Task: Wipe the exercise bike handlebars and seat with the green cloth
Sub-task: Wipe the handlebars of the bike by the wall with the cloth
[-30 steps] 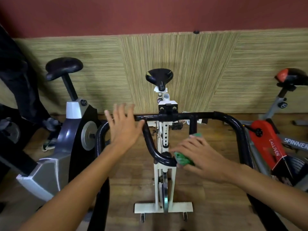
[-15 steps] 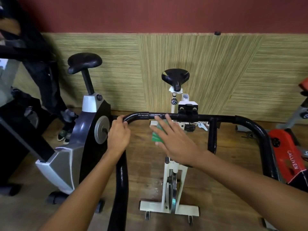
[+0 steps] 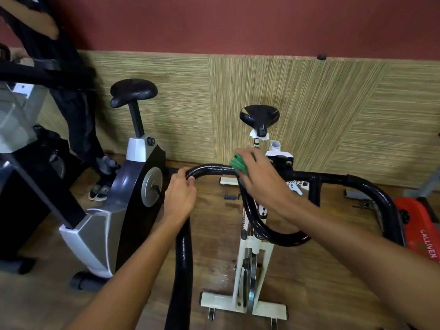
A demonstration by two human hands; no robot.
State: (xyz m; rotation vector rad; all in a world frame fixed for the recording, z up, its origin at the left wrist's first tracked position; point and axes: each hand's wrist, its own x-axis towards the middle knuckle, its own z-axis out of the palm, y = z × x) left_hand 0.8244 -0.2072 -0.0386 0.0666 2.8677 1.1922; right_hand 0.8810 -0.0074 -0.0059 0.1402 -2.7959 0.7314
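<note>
Landmark: black handlebars [image 3: 262, 173], glossy painted tube, slightly pitted, bent into a wide loop with a U-shaped inner bar dipping toward the camera.

Nearest, both bare forearms came in from the bottom edge. Left hand [image 3: 180, 196] had its grip wrapped round the handlebars' left bend, fingers curled over the top of the tube. Right hand [image 3: 262, 182] lay over the crossbar just left of the stem clamp, fingers mostly straight and pressing the green cloth [image 3: 238, 164] onto the tube; cloth was bunched and ribbed, only its left edge showing past the fingers. Whether any finger curled round it, can't tell.

Below the handlebars: cream frame [image 3: 247, 263], square-section steel, chrome flywheel in the fork, flat foot bar on the wood-plank floor [image 3: 214, 234], worn brown.

Beyond the handlebars: black seat [image 3: 259, 116], smooth padded saddle with a scuff on its left, white scrap under the nose, untouched.

Left of the handlebars: grey-and-black bike [image 3: 119, 210], moulded plastic shroud, round metal disc, rounded black saddle on a post. Farther left, a person's dark-trousered legs and shoe, blurred.

Right of the handlebars: red bike [image 3: 419, 222], partly cut off, white lettering.

Behind all: woven straw-textured wall panel [image 3: 309, 103], dull red wall above.
</note>
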